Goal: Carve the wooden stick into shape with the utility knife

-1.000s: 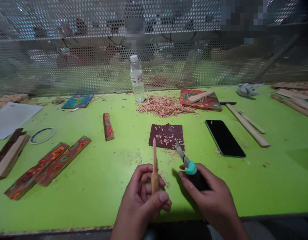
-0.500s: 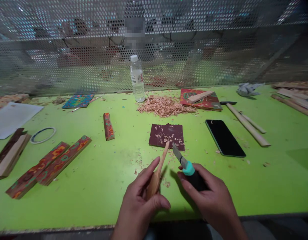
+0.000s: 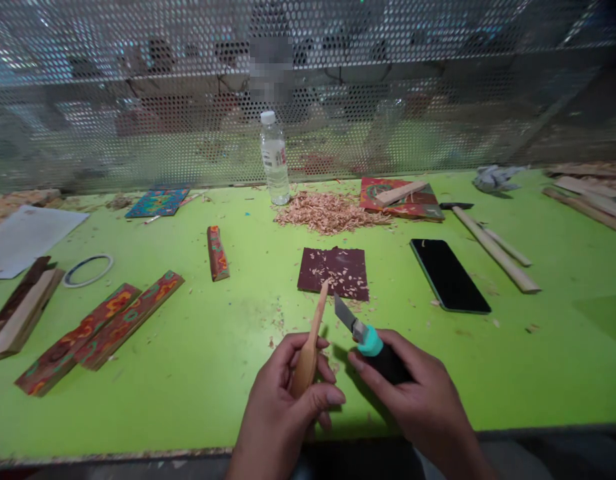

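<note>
Head view: your green table (image 3: pixel 163 417) runs back to a perforated metal screen (image 3: pixel 178 143) that blurs whatever lies behind. Your left hand (image 3: pixel 275 408) is curled round the carved wooden piece (image 3: pixel 309 353), its thicker end partly hidden, its tip near the dark red sheet (image 3: pixel 349 261). Your right hand (image 3: pixel 425 393) is closed round the knife (image 3: pixel 371 342), handle end buried in your palm. Wood pieces (image 3: pixel 591 197) run out of frame at right.

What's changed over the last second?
The wooden piece in the left hand now leans its tip rightward; the knife in the right hand moved left, nearer to it. Nothing was grasped or released. The phone, bottle and dark red sheet stayed put.
</note>
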`<state>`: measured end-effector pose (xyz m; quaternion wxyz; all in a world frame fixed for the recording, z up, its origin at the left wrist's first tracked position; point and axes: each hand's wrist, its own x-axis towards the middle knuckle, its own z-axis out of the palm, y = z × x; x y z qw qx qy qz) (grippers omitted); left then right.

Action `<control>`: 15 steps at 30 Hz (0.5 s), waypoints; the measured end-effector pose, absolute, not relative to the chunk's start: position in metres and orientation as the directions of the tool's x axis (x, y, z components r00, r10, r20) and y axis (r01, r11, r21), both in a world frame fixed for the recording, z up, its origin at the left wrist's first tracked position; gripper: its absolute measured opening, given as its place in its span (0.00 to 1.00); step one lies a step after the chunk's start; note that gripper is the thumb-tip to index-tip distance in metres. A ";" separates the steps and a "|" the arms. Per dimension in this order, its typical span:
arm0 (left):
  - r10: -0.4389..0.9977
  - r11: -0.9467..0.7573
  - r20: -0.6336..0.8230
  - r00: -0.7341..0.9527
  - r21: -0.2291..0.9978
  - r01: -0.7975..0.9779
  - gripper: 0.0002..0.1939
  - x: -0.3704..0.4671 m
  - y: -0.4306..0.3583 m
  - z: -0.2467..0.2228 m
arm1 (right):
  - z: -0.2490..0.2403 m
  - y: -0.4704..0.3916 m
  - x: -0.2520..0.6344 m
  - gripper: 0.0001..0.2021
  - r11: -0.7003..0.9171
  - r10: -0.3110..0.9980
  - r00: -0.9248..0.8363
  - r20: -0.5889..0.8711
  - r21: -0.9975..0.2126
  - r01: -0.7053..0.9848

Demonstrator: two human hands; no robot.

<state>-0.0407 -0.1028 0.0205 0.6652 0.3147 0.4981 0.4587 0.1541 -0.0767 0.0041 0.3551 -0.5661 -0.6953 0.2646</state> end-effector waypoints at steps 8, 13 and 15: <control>0.962 0.271 -0.267 0.050 0.956 -0.112 0.23 -0.042 -0.105 0.013 | 0.000 -0.076 0.165 0.22 0.425 0.901 -0.348 0.259 -0.690 0.586; 0.950 0.293 -0.294 0.109 0.956 0.024 0.19 -0.040 -0.102 0.016 | 0.002 -0.069 0.175 0.24 0.584 0.795 -0.546 0.263 -0.573 0.575; 0.940 0.317 -0.322 0.114 0.946 0.065 0.18 -0.039 -0.101 0.019 | 0.003 -0.067 0.177 0.25 0.621 0.766 -0.585 0.265 -0.540 0.569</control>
